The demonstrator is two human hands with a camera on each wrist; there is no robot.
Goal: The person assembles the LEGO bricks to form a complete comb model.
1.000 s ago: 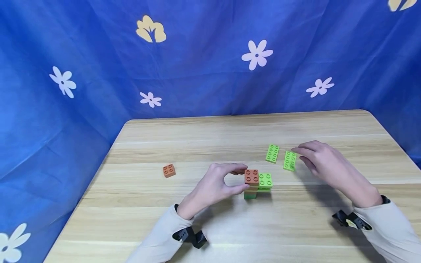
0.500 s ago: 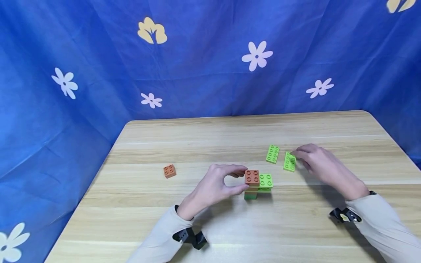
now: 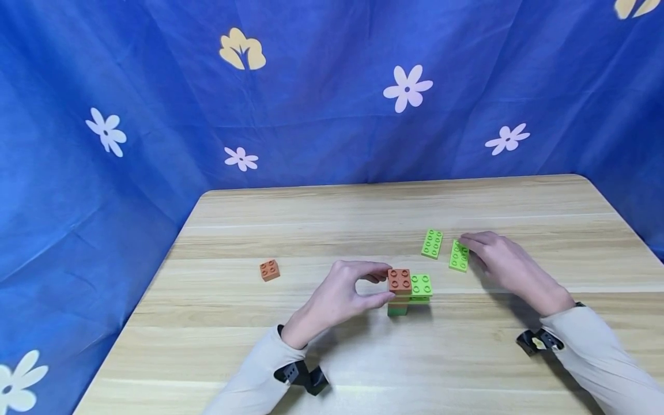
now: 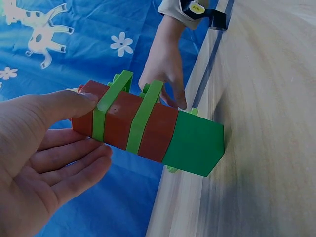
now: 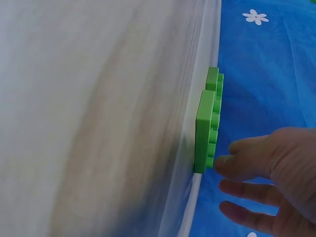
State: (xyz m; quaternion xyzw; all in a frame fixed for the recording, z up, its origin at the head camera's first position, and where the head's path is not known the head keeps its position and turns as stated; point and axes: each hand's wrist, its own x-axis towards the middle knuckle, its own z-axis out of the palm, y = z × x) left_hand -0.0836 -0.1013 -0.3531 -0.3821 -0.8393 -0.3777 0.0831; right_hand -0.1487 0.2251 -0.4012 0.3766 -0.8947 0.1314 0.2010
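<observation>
Left hand: my left hand pinches the top of the brick stack, thumb on the near side and index finger on the far side, the other fingers loosely bent below.
Right hand: my right hand holds nothing; thumb and fingers are slightly bent and moderately apart, just beside the nearer lime plate. I cannot tell whether a fingertip touches it.
Under my left thumb: a red-brown four-stud brick, the top of the stack.
Stack, going down: below that brick come an upper lime plate, a red-brown brick, a lower lime plate, another red-brown brick and a green base brick. It stands upright on the table, both plates jutting out to my right.
Loose lime pieces: the nearer one lies flat, eight-studded, with the farther lime plate apart on its left.
Off to my left: a loose red-brown brick, studs up, well apart from the stack.
My wrists: pale sleeves, each with a black wrist camera.
Beneath: a wood-grain table.
Beyond: a blue cloth printed with white flowers.
</observation>
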